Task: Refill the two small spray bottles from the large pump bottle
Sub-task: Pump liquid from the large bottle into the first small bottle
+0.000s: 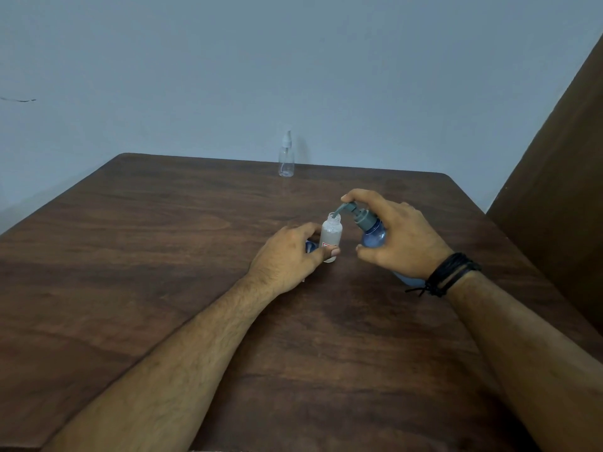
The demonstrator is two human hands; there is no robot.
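A dark wooden table (163, 272) fills most of the room in front — brown, with a strong wavy grain and rounded far corners. Its far edge sits close against a plain wall (293, 60), pale blue-grey and bare apart from a thin dark mark (19, 100) low on the left side. On the right a broad brown panel (561, 177) rises at a slant past the table's corner — whether door or furniture is hard to tell. The light is soft and even, with faint shadows on the tabletop.
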